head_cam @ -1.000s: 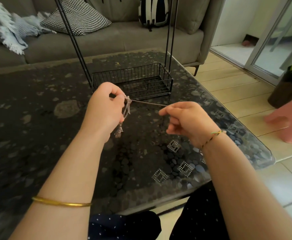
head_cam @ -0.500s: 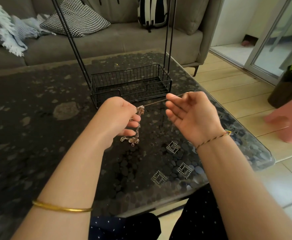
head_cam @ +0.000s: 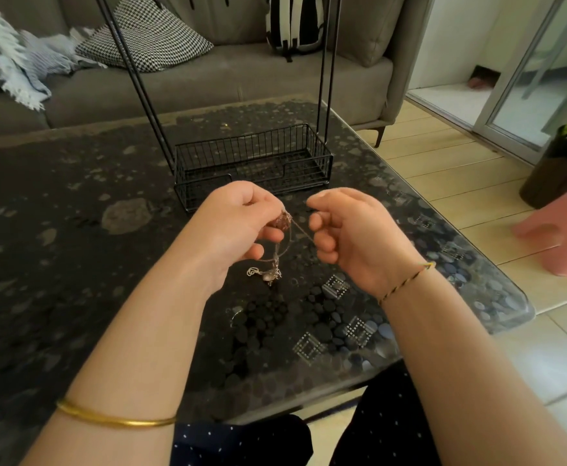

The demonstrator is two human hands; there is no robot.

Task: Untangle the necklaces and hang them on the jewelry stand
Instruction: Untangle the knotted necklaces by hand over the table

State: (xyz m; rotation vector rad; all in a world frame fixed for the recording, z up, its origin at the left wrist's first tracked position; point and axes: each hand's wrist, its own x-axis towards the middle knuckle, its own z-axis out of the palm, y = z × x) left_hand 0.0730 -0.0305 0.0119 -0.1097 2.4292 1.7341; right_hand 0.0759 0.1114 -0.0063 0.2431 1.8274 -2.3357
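Pinching a knotted clump of necklaces (head_cam: 282,222) between thumb and curled fingers, the left hand (head_cam: 238,227) holds it above the glass-topped table (head_cam: 73,264); a chain hangs from the clump down to a small silver pendant (head_cam: 270,274). The right hand (head_cam: 356,240) sits just beside it, fingers curled on a thin strand running out of the knot (the exact pinch is hard to make out). Just behind both hands stands the black jewelry stand (head_cam: 204,193); its base is a low wire basket (head_cam: 258,151), and the necklaces are held in front of it.
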